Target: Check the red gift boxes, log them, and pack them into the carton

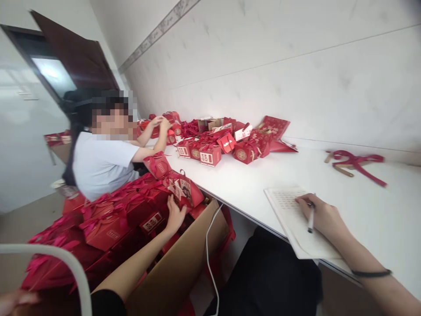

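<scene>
My right hand point(320, 217) is closed on a pen point(311, 220) with a white barrel and dark parts. It rests on an open notebook point(286, 199) with rows of handwriting, lying at the table's front edge. My left hand point(176, 215) reaches over a cardboard box point(184, 250) heaped with red gift boxes. Its fingers are apart and lie against a red gift box with a printed picture point(187, 193); no firm grip shows. Beside it, another red gift box point(153, 221) bears a cream label with dark characters.
A co-worker in a white shirt point(101, 162) sits left, hands by red boxes. More red gift boxes point(210, 156) stand on the white table point(243, 188) by the wall. Red ribbons point(358, 164) lie right. A white cable point(208, 250) hangs down. Another person's blurred hand point(19, 303) shows lower left.
</scene>
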The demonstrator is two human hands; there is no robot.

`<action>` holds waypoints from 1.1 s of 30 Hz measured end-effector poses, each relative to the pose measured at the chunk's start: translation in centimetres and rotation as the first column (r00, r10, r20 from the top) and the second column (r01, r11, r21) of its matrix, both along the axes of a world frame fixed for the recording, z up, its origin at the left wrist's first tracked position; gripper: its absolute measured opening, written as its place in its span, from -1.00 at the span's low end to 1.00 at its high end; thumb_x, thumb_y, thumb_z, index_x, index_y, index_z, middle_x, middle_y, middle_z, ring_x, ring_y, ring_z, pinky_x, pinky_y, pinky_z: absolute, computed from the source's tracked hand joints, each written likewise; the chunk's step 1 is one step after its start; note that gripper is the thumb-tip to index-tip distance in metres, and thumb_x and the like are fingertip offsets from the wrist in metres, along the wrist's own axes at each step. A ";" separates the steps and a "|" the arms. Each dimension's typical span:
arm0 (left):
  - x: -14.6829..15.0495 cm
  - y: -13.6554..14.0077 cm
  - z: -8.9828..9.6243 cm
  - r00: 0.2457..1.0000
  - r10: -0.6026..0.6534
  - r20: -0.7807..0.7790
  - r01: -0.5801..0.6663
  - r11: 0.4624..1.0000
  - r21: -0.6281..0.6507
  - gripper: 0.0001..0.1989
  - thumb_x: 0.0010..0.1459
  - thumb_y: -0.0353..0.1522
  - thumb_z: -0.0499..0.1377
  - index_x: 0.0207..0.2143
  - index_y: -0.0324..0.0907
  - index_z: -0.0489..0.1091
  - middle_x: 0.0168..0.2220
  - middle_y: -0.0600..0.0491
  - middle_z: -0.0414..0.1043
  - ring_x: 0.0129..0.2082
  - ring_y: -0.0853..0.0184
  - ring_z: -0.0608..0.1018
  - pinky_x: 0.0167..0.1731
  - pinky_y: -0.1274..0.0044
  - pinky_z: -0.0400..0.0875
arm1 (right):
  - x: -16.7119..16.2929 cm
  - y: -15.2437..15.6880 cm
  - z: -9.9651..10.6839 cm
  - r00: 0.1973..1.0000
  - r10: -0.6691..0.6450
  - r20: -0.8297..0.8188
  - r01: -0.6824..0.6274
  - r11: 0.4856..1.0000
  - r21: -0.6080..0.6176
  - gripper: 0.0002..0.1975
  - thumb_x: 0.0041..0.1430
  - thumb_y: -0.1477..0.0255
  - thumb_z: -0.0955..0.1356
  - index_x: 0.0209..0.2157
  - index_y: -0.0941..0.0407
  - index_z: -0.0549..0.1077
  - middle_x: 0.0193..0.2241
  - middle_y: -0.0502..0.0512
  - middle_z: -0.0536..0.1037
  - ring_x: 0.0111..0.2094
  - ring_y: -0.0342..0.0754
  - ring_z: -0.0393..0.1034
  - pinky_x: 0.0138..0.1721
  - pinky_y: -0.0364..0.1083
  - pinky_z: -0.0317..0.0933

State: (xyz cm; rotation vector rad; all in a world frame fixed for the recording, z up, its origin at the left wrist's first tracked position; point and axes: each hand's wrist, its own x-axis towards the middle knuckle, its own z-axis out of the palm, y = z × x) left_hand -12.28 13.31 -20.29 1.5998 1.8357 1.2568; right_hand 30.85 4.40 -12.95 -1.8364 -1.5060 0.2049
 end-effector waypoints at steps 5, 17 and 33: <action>-0.1 1.0 0.0 1.000 -0.013 0.005 0.012 0.991 0.133 -0.28 -0.01 -0.40 0.07 0.21 -0.30 -0.11 0.27 -0.25 -0.19 0.32 0.06 -0.15 0.27 0.21 -0.25 | -0.3 -0.1 0.1 0.999 0.044 0.008 -0.044 0.997 0.061 -0.74 0.05 0.18 0.17 -0.43 0.05 0.33 -0.46 0.08 0.53 -0.47 0.06 0.44 -0.39 -0.04 0.27; 1.6 -9.1 8.2 0.969 -0.115 -0.218 0.202 0.879 0.432 -0.23 -0.03 -0.34 0.14 0.21 -0.16 -0.12 0.31 -0.14 -0.29 0.32 0.00 -0.20 0.25 0.13 -0.20 | 0.0 0.0 -0.3 0.999 0.041 0.020 -0.042 0.998 0.046 -0.73 0.02 0.16 0.17 -0.42 0.05 0.32 -0.43 0.07 0.52 -0.48 0.04 0.42 -0.36 -0.03 0.27; 15.9 -19.6 8.4 0.492 -0.714 -0.498 0.860 0.309 0.407 -0.74 0.26 -0.38 -0.05 -0.23 -0.11 0.43 -0.11 0.00 0.37 -0.06 0.39 0.47 -0.12 0.64 0.44 | 0.9 0.1 -1.1 0.999 0.014 0.047 -0.015 0.999 0.031 -0.68 -0.03 0.08 0.17 -0.42 0.02 0.33 -0.43 0.13 0.51 -0.50 0.13 0.40 -0.42 0.05 0.26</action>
